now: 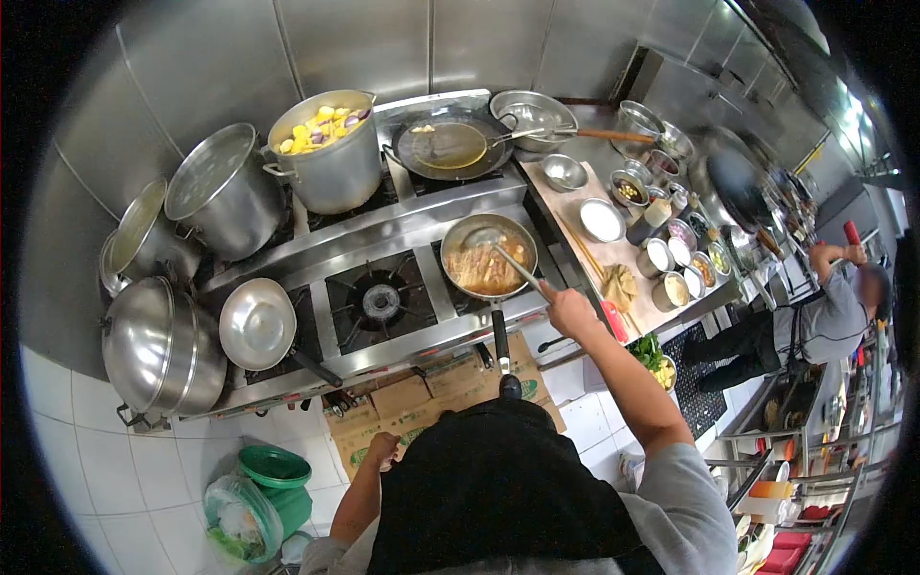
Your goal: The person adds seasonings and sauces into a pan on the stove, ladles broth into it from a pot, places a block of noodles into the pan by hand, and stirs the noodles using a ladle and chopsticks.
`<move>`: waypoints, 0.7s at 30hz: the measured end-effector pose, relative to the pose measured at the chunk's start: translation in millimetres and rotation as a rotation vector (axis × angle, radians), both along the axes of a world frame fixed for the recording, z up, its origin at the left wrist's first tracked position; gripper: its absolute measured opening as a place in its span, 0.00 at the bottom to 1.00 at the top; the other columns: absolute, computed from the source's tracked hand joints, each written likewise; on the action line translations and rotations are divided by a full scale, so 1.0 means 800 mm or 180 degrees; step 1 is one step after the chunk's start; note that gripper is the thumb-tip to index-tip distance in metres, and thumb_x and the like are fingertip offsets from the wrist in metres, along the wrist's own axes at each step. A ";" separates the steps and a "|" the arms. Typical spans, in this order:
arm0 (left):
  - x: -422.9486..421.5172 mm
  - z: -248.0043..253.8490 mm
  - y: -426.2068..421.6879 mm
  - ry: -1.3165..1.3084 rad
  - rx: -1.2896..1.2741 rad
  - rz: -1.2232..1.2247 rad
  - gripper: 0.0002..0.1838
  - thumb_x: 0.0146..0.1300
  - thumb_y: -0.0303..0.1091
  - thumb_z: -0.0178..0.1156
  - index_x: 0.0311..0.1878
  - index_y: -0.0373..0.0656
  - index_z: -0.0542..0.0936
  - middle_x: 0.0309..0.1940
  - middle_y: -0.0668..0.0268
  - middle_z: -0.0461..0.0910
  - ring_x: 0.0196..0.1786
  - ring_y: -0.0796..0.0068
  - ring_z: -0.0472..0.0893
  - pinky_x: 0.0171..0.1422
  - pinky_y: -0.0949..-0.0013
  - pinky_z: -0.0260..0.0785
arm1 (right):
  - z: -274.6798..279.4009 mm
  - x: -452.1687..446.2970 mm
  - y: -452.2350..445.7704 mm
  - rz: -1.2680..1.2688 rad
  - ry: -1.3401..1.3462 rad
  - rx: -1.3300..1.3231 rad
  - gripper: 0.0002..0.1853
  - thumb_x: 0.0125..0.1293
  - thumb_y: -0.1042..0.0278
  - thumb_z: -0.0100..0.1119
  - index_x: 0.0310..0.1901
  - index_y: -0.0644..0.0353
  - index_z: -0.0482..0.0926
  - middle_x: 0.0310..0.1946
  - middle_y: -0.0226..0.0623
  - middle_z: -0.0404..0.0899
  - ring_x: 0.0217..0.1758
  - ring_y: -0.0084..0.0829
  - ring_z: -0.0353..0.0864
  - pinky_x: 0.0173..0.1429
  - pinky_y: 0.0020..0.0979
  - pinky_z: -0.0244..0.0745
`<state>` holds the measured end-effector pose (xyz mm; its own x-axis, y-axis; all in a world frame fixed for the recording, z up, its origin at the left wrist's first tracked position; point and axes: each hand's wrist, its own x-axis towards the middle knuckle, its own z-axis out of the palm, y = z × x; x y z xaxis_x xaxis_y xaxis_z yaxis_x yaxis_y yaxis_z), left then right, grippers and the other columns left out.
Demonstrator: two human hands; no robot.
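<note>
My right hand (572, 313) is closed round the handle of a metal ladle (518, 266). The ladle's bowl dips into a frying pan (525, 232) on the front right burner. Strips of food in brownish liquid (484, 271) lie in that pan. The pan's black handle points back toward my body, with no hand on it. Low at my left side, away from the stove, my left hand (383, 448) hangs with its fingers curled in. Whether anything is inside those fingers cannot be seen.
A large pot (335, 177) of yellow and purple chunks and a wok (450, 172) of liquid stand behind. An empty pan (257, 326) sits left. Small bowls (602, 220) and bottles crowd the right counter. Green bins (278, 470) stand on the floor; another person (829, 311) works far right.
</note>
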<state>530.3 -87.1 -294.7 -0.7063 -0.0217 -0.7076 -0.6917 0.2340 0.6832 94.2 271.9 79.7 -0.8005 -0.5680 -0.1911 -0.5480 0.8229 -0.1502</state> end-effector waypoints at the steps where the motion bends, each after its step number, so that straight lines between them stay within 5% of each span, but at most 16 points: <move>1: 0.005 -0.003 -0.002 0.0309 0.0047 0.0036 0.21 0.76 0.43 0.55 0.34 0.33 0.81 0.27 0.57 0.84 0.25 0.62 0.83 0.29 0.58 0.74 | -0.003 0.001 -0.003 -0.0042 0.0051 -0.0015 0.34 0.67 0.67 0.55 0.76 0.49 0.63 0.37 0.58 0.85 0.42 0.55 0.86 0.49 0.52 0.81; 6: 0.036 -0.011 -0.007 0.1291 0.1377 0.0935 0.18 0.74 0.39 0.59 0.31 0.35 0.78 0.22 0.59 0.79 0.26 0.63 0.81 0.28 0.58 0.71 | -0.032 0.000 -0.018 -0.0045 0.0114 0.0154 0.34 0.69 0.67 0.52 0.77 0.44 0.61 0.37 0.56 0.85 0.42 0.53 0.87 0.49 0.51 0.82; 8: 0.024 0.009 -0.005 0.1099 0.0989 0.0704 0.17 0.74 0.39 0.58 0.34 0.35 0.79 0.23 0.58 0.79 0.27 0.61 0.82 0.28 0.56 0.73 | -0.028 -0.004 -0.005 -0.0025 0.0004 0.0288 0.34 0.69 0.66 0.54 0.77 0.42 0.62 0.39 0.56 0.85 0.43 0.54 0.87 0.50 0.52 0.82; 10: 0.010 0.021 -0.004 0.0868 -0.0357 -0.0284 0.16 0.75 0.40 0.57 0.39 0.34 0.80 0.26 0.56 0.80 0.29 0.59 0.84 0.29 0.56 0.75 | -0.011 -0.004 0.007 -0.0043 -0.0064 0.0330 0.34 0.69 0.65 0.56 0.77 0.41 0.63 0.40 0.56 0.85 0.44 0.54 0.87 0.51 0.52 0.81; 11: 0.006 0.028 -0.002 0.0736 -0.0784 -0.0604 0.17 0.75 0.41 0.56 0.41 0.34 0.81 0.27 0.55 0.81 0.30 0.58 0.85 0.30 0.55 0.77 | 0.015 0.005 0.002 -0.0120 -0.0115 0.0447 0.35 0.70 0.65 0.58 0.78 0.48 0.60 0.40 0.54 0.85 0.46 0.53 0.87 0.51 0.49 0.82; 15: 0.015 0.013 -0.001 0.1232 -0.0593 -0.0443 0.17 0.77 0.41 0.53 0.45 0.33 0.81 0.31 0.54 0.83 0.33 0.60 0.87 0.33 0.57 0.83 | -0.019 -0.005 -0.007 -0.0060 0.0150 0.0202 0.37 0.70 0.63 0.58 0.78 0.50 0.58 0.40 0.54 0.85 0.45 0.52 0.87 0.50 0.48 0.83; 17: 0.022 -0.009 -0.008 0.1794 0.0496 -0.0033 0.17 0.78 0.40 0.52 0.46 0.33 0.81 0.33 0.54 0.84 0.34 0.61 0.88 0.35 0.58 0.84 | -0.037 0.000 -0.015 -0.0019 0.0153 0.0220 0.35 0.69 0.65 0.57 0.78 0.47 0.61 0.40 0.54 0.86 0.42 0.54 0.87 0.48 0.52 0.82; 21: 0.000 0.000 -0.005 0.0533 0.0123 0.0125 0.17 0.78 0.40 0.52 0.47 0.35 0.82 0.35 0.54 0.85 0.35 0.61 0.88 0.37 0.57 0.84 | -0.019 0.009 -0.001 0.0049 0.0053 0.0433 0.35 0.69 0.69 0.54 0.77 0.45 0.62 0.40 0.54 0.86 0.43 0.52 0.87 0.48 0.50 0.83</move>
<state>530.5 -91.2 -294.5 -0.8135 -0.0266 -0.5809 -0.5755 0.1804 0.7977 101.3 271.1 64.8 -0.7956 -0.5500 -0.2539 -0.5622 0.8265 -0.0287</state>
